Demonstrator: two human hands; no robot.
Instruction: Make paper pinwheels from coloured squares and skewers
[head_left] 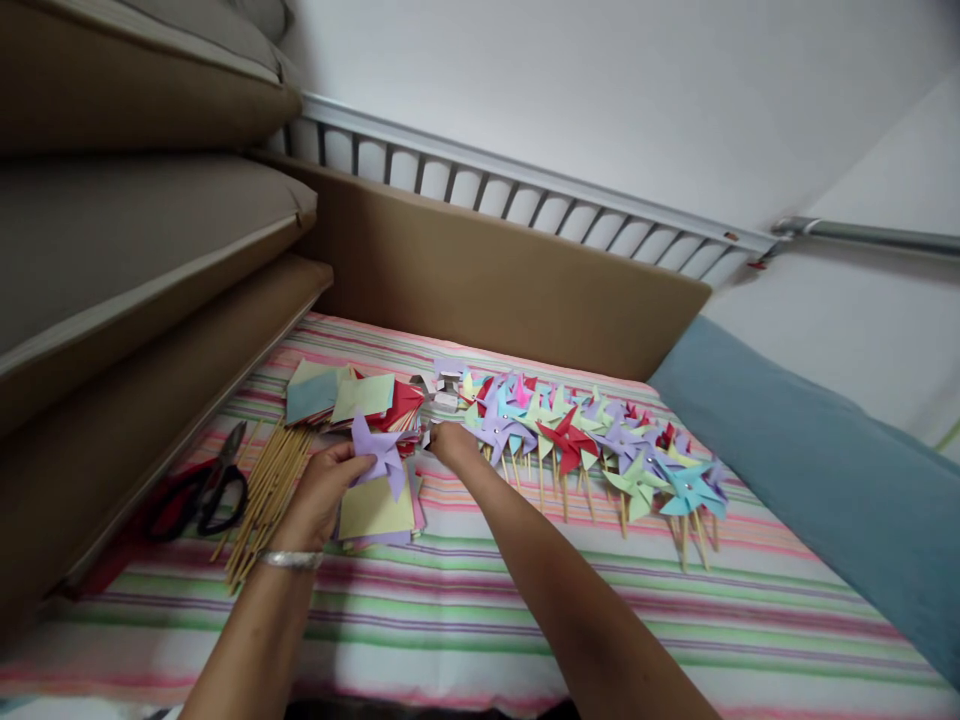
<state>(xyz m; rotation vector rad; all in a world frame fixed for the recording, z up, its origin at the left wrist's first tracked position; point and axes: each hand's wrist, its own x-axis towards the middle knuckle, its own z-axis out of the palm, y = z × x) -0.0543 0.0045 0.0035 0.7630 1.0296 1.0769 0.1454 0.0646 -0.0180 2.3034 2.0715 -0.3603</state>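
Observation:
A lilac paper pinwheel (381,455) is pinched between the thumb and fingers of my left hand (330,488), above a stack of pale yellow paper squares (375,512). My right hand (452,444) is curled beside small white open boxes (445,390); its fingertips are mostly hidden, and what they grip cannot be made out. To the right lie many finished pinwheels on sticks, among them a red pinwheel (570,440) and a blue pinwheel (690,486). More paper squares (364,397) are piled behind my left hand.
Left of my hand lie a bundle of wooden sticks (266,490) and black-handled scissors (206,492). Folded cushioned mats (150,250) rise on the left, and a brown board (480,255) stands behind the striped cloth (480,610). A blue panel (810,470) borders the right.

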